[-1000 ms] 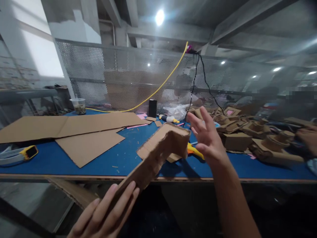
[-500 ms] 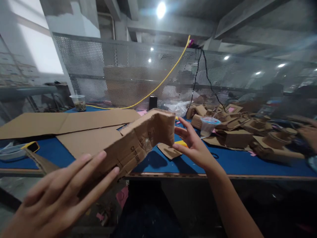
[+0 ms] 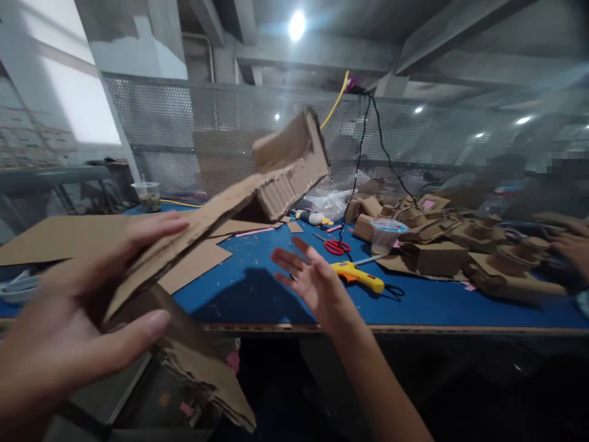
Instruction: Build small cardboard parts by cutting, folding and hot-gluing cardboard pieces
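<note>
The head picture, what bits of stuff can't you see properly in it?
Yellow cable: head view, its middle is hidden behind the cardboard.
Pale thing: head view, partly covered by the left grip, so I can't tell what it is.
Left cup: head view, its contents are too small and blurred to tell.
Co-worker's hand: head view, blurred, and cut off by the right edge.

The room has a grey concrete ceiling (image 3: 354, 21) with thick beams (image 3: 460, 31), and one bright lamp (image 3: 297, 26) shines there. Behind the table (image 3: 257, 252), which has a blue top, stands a perforated metal screen (image 3: 161, 110). On the left, a pale wall (image 3: 23, 73) shows a bright white patch (image 3: 78, 98).
</note>
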Demonstrator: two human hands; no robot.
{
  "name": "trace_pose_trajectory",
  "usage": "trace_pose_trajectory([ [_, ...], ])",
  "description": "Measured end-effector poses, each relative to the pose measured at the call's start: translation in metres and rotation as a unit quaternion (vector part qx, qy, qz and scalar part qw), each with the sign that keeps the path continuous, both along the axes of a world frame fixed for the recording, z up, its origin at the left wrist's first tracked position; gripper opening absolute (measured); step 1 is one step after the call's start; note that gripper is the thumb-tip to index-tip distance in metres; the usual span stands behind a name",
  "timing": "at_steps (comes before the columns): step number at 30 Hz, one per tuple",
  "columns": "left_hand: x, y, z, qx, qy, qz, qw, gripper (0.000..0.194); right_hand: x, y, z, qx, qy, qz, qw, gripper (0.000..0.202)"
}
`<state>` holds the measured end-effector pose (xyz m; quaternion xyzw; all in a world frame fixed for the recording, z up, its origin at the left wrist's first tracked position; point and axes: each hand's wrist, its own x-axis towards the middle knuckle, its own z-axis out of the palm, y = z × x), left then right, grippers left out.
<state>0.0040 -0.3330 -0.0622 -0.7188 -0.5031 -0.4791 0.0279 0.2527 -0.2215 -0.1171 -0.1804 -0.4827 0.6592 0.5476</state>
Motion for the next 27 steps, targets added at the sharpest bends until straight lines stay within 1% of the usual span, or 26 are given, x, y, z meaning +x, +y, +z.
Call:
trace_pose_trajectory([
  [1,0.007,0.004,-0.007,-0.009,0.004,-0.02,1.0,0.06,-0.009,0.0,0.002,0.016,0.016,0.009,1.0,0.073],
  [3,0.019,0.01,-0.023,-0.021,0.029,-0.046,0.998,0.059,-0.021,0.001,0.007,0.043,0.05,0.002,0.998,0.074],
  [6,0.032,0.013,-0.047,-0.017,0.019,-0.056,0.998,0.061,-0.029,0.003,0.012,0.043,0.076,-0.019,0.996,0.069],
  [8,0.038,0.011,-0.06,-0.026,0.0,-0.084,0.996,0.061,-0.031,0.003,0.011,0.034,0.085,-0.019,0.996,0.067],
  [10,0.043,0.008,-0.068,-0.052,-0.02,-0.112,0.992,0.063,-0.031,0.003,0.007,0.037,0.097,-0.016,0.994,0.064],
  [12,0.049,0.005,-0.071,-0.073,-0.034,-0.124,0.989,0.064,-0.031,0.002,0.004,0.042,0.11,-0.021,0.993,0.059],
  [15,0.056,0.002,-0.072,-0.075,-0.034,-0.12,0.989,0.062,-0.031,0.0,0.001,0.044,0.113,-0.035,0.992,0.057],
  [20,0.056,0.0,-0.075,-0.069,-0.012,-0.109,0.992,0.063,-0.032,-0.001,0.001,0.051,0.119,-0.044,0.991,0.054],
  [24,0.055,-0.003,-0.082,-0.067,-0.01,-0.111,0.992,0.065,-0.032,-0.003,0.003,0.065,0.108,-0.055,0.99,0.062],
  [27,0.058,-0.006,-0.082,-0.08,-0.022,-0.099,0.992,0.066,-0.032,-0.004,0.002,0.075,0.105,-0.058,0.99,0.066],
])
